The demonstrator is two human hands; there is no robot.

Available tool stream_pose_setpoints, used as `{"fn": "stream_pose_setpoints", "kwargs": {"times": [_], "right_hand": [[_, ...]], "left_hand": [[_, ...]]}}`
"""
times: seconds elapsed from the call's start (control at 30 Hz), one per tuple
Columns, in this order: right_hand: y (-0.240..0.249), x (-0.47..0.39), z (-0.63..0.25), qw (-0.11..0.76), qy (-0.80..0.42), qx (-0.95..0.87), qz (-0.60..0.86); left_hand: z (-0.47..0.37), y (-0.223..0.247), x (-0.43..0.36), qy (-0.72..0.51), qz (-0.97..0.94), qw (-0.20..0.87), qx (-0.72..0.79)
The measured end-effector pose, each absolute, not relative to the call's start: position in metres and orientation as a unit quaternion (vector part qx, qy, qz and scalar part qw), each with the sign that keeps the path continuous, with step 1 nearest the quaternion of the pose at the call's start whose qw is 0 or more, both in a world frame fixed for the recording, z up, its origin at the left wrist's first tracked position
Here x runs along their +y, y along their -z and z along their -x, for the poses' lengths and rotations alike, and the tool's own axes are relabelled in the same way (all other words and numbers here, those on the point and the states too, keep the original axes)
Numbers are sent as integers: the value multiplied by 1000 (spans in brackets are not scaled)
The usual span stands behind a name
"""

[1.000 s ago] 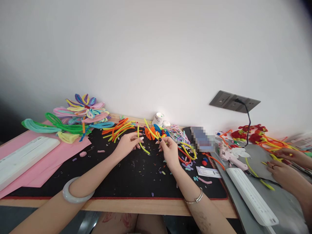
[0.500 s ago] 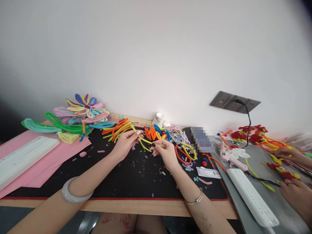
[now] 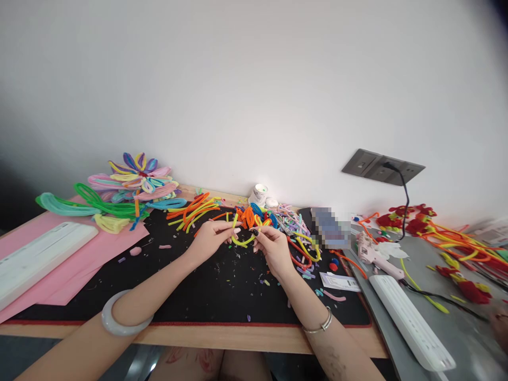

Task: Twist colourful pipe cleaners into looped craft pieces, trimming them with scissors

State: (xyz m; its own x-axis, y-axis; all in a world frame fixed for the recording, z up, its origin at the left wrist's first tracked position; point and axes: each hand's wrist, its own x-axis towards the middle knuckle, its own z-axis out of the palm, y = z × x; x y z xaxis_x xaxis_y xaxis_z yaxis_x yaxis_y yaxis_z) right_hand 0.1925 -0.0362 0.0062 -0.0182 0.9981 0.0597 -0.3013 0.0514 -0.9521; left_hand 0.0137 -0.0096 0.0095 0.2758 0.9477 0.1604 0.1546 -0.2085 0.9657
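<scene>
A yellow-green fuzzy stem hangs in a downward curve between my two hands above the black mat. My left hand pinches it near one end, a short tip standing up past the fingers. The other end is between the thumb and fingertips of my right hand. Just behind my hands lie an orange bundle and a blue bundle of stems. Orange and yellow stems are heaped behind my left hand.
A fuzzy flower and a white case on pink sheets are at left. To the right are a phone, a pink glue gun, a white power strip and red figures. A blurred co-worker's hand shows at far right.
My left hand has moved slightly right and down, and the stem between my hands now bends into a deeper curve. The co-worker's hands have pulled back, leaving a red-and-yellow figure on the grey surface.
</scene>
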Motion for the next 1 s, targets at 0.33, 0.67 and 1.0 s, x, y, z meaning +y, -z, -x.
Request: {"fn": "stream_pose_setpoints", "kwargs": {"times": [0.33, 0.67, 1.0], "right_hand": [[-7, -39, -189, 558, -584, -430, 403], [-6, -39, -188, 530, -601, -430, 415], [-9, -41, -186, 508, -599, -452, 423]], "left_hand": [[-17, -9, -15, -309, -796, 377, 360], [-19, -16, -17, -288, -830, 333, 343], [-20, -17, -19, -261, -849, 314, 335]]}}
